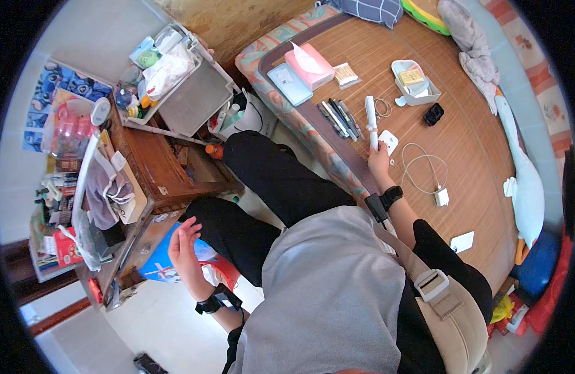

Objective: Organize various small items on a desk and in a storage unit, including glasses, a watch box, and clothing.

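Observation:
My right hand (pixel 379 156) grips the lower end of a slim white stick-shaped device (pixel 371 122) over the woven bamboo mat (pixel 455 145). Right beside the fingers lies a small white rounded case (pixel 388 141), with a tiny white piece below it. A coiled cord (pixel 383 107) rests near the device's upper end. To its left is a row of several pens (pixel 340 119). A white cable (pixel 404 175) with a charger plug (pixel 441 197) lies right of my wrist. My left hand (pixel 182 240) hovers empty, fingers apart, near a blue bag (pixel 159 255).
On the mat are a pink tissue box (pixel 311 65), a pale blue phone-like slab (pixel 290 85), cotton swabs (pixel 347 75), a soap box (pixel 416 86), a black lump (pixel 433 114) and a white card (pixel 462 241). A white plush goose (pixel 523 187) lies right. A cluttered wooden desk (pixel 175 173) stands left.

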Demonstrator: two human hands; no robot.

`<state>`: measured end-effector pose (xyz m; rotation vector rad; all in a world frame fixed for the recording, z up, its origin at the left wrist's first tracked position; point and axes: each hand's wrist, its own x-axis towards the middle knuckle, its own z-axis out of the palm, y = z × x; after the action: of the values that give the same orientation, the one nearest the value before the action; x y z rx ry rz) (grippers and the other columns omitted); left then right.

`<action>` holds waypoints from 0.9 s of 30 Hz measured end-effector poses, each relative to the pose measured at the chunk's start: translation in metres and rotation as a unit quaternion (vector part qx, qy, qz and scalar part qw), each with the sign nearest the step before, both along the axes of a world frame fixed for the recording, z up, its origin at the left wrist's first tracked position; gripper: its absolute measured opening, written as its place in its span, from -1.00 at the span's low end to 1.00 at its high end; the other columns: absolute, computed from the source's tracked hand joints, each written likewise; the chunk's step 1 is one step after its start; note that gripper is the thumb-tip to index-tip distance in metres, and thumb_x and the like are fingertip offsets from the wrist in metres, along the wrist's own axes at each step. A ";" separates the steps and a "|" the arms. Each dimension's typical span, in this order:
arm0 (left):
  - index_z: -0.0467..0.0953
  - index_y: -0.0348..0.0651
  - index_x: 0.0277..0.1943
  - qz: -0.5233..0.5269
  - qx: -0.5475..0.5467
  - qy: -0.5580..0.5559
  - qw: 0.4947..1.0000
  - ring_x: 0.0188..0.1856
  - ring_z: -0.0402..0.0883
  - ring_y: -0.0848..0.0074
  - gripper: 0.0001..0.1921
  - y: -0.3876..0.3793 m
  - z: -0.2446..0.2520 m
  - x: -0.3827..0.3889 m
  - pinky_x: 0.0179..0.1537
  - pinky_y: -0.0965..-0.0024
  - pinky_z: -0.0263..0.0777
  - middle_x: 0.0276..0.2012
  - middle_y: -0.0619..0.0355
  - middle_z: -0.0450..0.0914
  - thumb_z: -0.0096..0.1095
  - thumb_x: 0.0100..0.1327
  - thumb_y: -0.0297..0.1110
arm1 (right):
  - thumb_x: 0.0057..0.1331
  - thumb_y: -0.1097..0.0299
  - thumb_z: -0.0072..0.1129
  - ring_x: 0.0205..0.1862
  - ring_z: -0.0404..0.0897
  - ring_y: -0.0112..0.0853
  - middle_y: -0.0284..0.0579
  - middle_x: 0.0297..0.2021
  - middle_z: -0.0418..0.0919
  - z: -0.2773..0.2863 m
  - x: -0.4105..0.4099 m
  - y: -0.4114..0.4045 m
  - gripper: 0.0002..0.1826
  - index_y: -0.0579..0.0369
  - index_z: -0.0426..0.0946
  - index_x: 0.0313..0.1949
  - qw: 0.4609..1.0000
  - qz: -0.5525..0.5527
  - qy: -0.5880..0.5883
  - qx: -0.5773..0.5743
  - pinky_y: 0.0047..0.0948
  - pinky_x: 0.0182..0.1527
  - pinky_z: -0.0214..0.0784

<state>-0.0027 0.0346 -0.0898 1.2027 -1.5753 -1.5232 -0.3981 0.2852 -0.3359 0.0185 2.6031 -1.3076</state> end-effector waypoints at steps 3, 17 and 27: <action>0.46 -0.37 -0.09 0.032 -0.016 0.008 0.999 -0.16 0.54 0.45 -0.68 -0.001 -0.002 0.017 -0.17 0.49 0.36 -0.10 -0.02 0.53 -0.09 0.35 -0.26 | 0.18 0.38 0.03 -0.14 0.49 0.03 0.20 -0.21 0.50 0.033 0.015 -0.008 -0.66 0.20 0.32 -0.05 0.999 0.000 0.032 0.029 -0.15 -0.09 0.31; 0.47 -0.33 -0.12 0.100 -0.023 -0.009 0.995 -0.17 0.54 0.48 -0.69 0.001 0.003 0.033 -0.16 0.47 0.35 -0.15 0.05 0.56 -0.07 0.34 -0.23 | 0.23 0.38 -0.01 -0.16 0.47 -0.26 0.00 -0.21 0.49 0.020 0.011 -0.006 -0.65 0.25 0.31 -0.02 0.996 0.029 0.050 -0.070 -0.35 -0.08 0.28; 0.09 -0.21 0.27 -0.051 -0.049 0.084 0.994 -0.19 0.51 0.50 -0.35 0.013 0.029 0.012 -0.15 0.50 0.36 0.12 0.03 0.34 0.11 0.09 -0.59 | 0.28 0.45 -0.09 -0.47 0.33 -0.63 -0.18 -0.27 0.52 0.185 0.068 -0.099 -0.61 0.25 0.30 0.10 0.759 0.456 -0.302 -0.353 -0.70 -0.39 0.19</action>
<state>0.0097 0.0481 -0.0612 0.9286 -1.5981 -1.5493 -0.3297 0.1860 -0.1510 -0.7202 1.1436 -1.4101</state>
